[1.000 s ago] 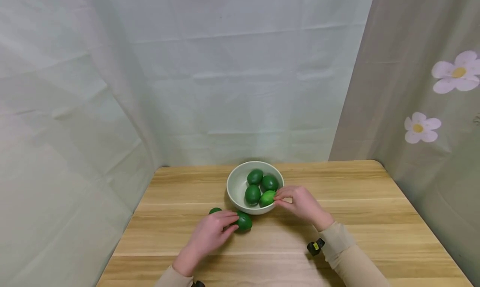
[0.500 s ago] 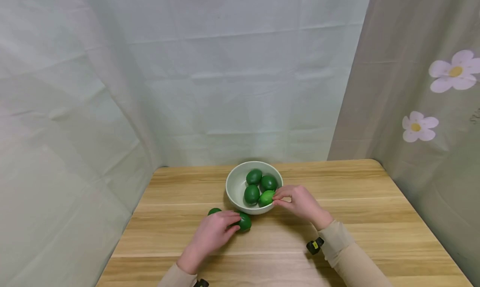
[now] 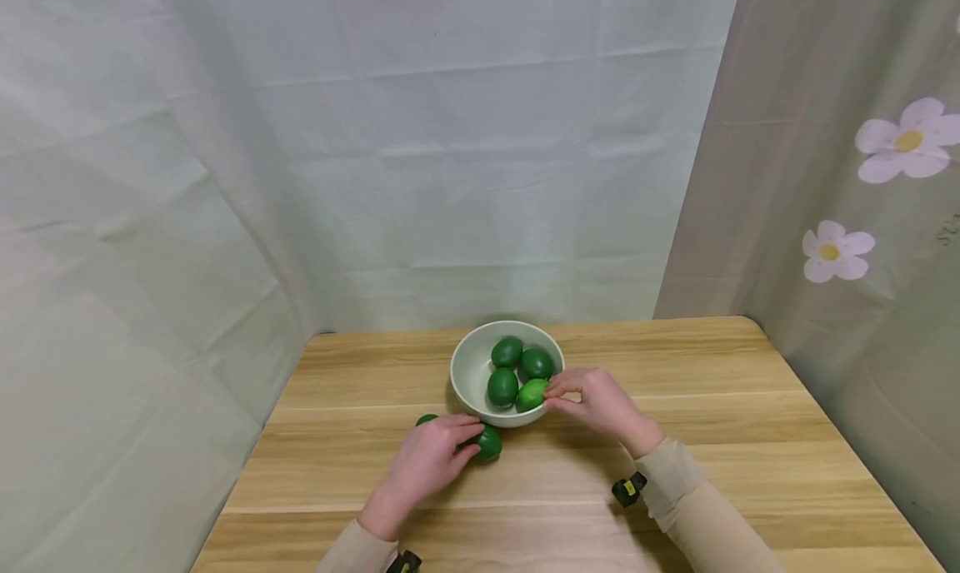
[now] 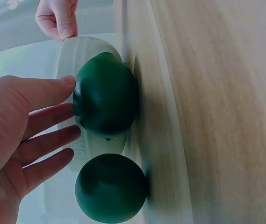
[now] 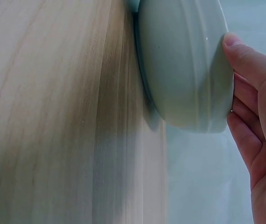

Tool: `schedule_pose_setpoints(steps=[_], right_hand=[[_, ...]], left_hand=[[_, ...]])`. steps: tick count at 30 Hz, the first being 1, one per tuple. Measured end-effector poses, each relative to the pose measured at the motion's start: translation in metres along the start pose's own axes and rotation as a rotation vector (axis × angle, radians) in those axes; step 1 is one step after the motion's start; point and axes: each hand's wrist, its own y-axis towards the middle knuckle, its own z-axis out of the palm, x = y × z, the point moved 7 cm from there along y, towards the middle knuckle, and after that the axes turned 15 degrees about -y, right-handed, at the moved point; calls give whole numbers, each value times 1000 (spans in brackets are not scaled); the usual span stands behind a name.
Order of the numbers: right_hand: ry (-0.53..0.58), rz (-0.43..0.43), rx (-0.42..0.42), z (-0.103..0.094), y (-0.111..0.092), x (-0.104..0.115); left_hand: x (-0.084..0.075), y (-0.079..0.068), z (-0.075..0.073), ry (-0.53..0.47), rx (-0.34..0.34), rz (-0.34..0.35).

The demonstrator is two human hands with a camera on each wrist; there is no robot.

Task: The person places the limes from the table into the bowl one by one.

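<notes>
A pale green bowl (image 3: 467,396) stands on the wooden table, holding several dark green egg-shaped fruits (image 3: 503,387) and one bright green lime (image 3: 532,395). At its right side, my right hand (image 3: 597,402) pinches the rim, thumb outside and fingers over the edge beside the lime. In front of the bowl lies a glossy dark green lime (image 4: 107,95). My left hand (image 3: 430,456) is at this fruit, its thumb and fingertips right at the surface, fingers fairly straight in the left wrist view. Another dark green fruit (image 4: 111,189) lies just left, mostly hidden by that hand in the head view.
The wooden table (image 3: 675,373) reaches back to a pale cloth backdrop (image 3: 480,181). On the right hangs a curtain with white flowers (image 3: 838,251). A small black wrist camera (image 3: 628,489) is on the right sleeve.
My left hand has shifted very slightly forward over the dark green lime. The right hand stays at the bowl's rim, and the fruits keep their places.
</notes>
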Motion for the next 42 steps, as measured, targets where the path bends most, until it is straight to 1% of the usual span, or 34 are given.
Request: schedule_pose_setpoints(steps=[7,14,21,28,33,42], right_hand=[[3,18,16,0,-1,-1],[-3,0,-1,1,-1,-1],[-14,-17,-22,1,-1,-1],[-6,5,4,2,-1,-3],[1,22,24,2,0,-3],[1,26,30,2,0,-3]], left_hand=[[3,0,3,-2,25,-39],[6,1,8,-20,86,-84],[4,2,8,-28,86,-82],[4,1,9,-38,106,-85],[6,0,11,-43,121,-105],[10,-2,15,-65,155,-143]])
